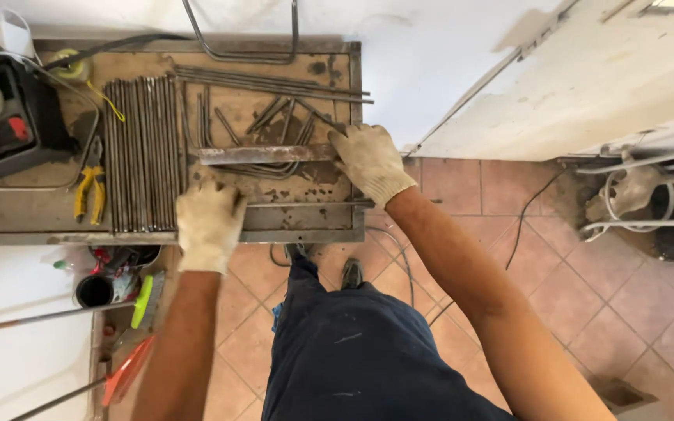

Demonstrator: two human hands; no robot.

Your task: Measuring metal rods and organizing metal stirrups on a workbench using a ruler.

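2 gloved hands: left hand clenches thin rusty rod; right hand presses flat, fingers spread, on steel bar.

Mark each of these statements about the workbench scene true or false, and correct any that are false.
1. Both hands wear light work gloves. True: the left hand and the right hand are both gloved.
2. The right hand rests on a flat metal bar. True.
3. A row of straight metal rods lies right of the right hand. False: the rods lie on the left part of the bench, beyond the left hand.
4. The yellow-handled pliers are held in the left hand. False: they lie on the bench, apart from both hands.
5. The floor is tiled. True.
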